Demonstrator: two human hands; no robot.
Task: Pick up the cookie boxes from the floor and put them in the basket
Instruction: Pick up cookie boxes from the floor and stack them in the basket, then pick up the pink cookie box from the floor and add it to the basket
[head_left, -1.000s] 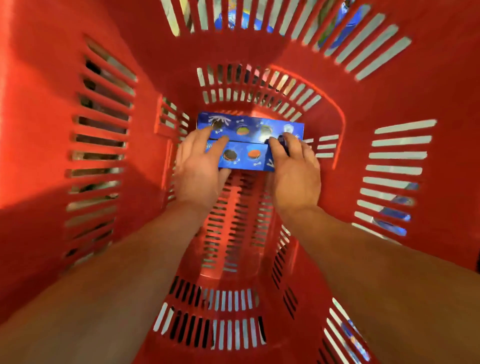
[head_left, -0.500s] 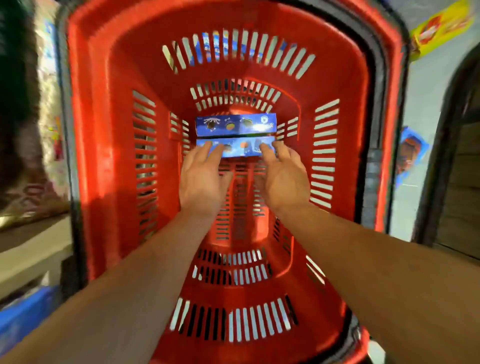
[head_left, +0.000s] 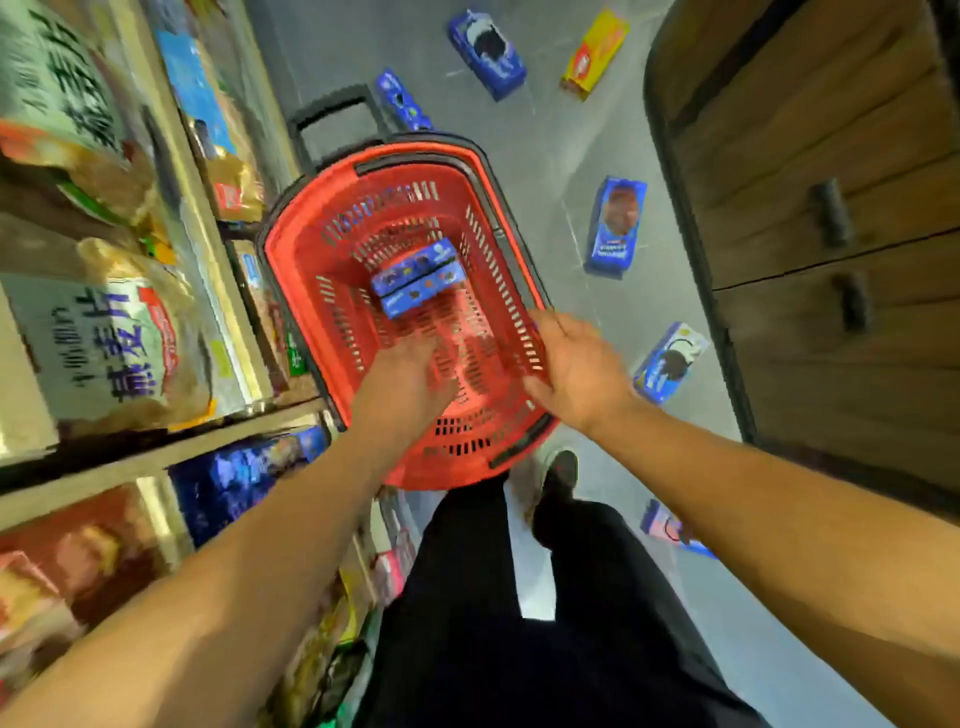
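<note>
A red plastic basket (head_left: 306, 291) stands on the grey floor. Two blue cookie boxes (head_left: 418, 278) lie side by side on its bottom. My left hand (head_left: 408, 376) hovers inside the basket with relaxed fingers and holds nothing. My right hand (head_left: 576, 366) is over the basket's right rim, fingers spread, holding nothing. More blue cookie boxes lie on the floor: one at right (head_left: 617, 223), one near my right hand (head_left: 670, 361), one behind my right forearm (head_left: 662, 525), two at the far end (head_left: 488, 52) (head_left: 402, 101). A yellow box (head_left: 595, 52) lies at the far end too.
Store shelves (head_left: 156, 457) packed with snack bags line the left side. A dark wooden cabinet (head_left: 831, 208) stands along the right. My legs in black trousers and a shoe (head_left: 558, 475) are just behind the basket. The basket's black pull handle (head_left: 332, 117) sticks out at the far side.
Both hands have let go of the cookie boxes and pulled back out of the basket. My head has risen, so the floor, shelves and scattered boxes now show.
</note>
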